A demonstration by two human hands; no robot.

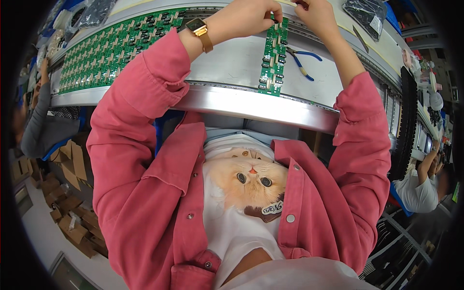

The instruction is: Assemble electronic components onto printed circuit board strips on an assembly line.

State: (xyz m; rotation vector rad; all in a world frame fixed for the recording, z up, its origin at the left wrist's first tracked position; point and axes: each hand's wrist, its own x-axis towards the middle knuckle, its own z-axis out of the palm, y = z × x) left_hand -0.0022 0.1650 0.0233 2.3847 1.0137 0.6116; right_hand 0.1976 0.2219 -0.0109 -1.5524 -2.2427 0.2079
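Observation:
A narrow green circuit board (pixel 273 63), set with black and pale components, lies across the metal work rail. My left hand (pixel 249 18), with a gold watch on its wrist, is at the board's far end. Its thumb and fingertips are closed together over a small dark part there; whether they grip it is hard to make out. My right hand (pixel 314 15) is just right of the board's far end, at the picture's upper edge. Its fingers are bent together, and what they hold is too small to tell. Cutting pliers (pixel 304 64) with blue and yellow handles lie right of the board.
Several joined green circuit boards (pixel 108 53) cover the rail's left part. A silvery metal edge (pixel 251 104) runs along the near side. A dark bagged bundle (pixel 366 17) lies at the far right. Other people sit at both sides, and cardboard boxes (pixel 75 227) stand on the left floor.

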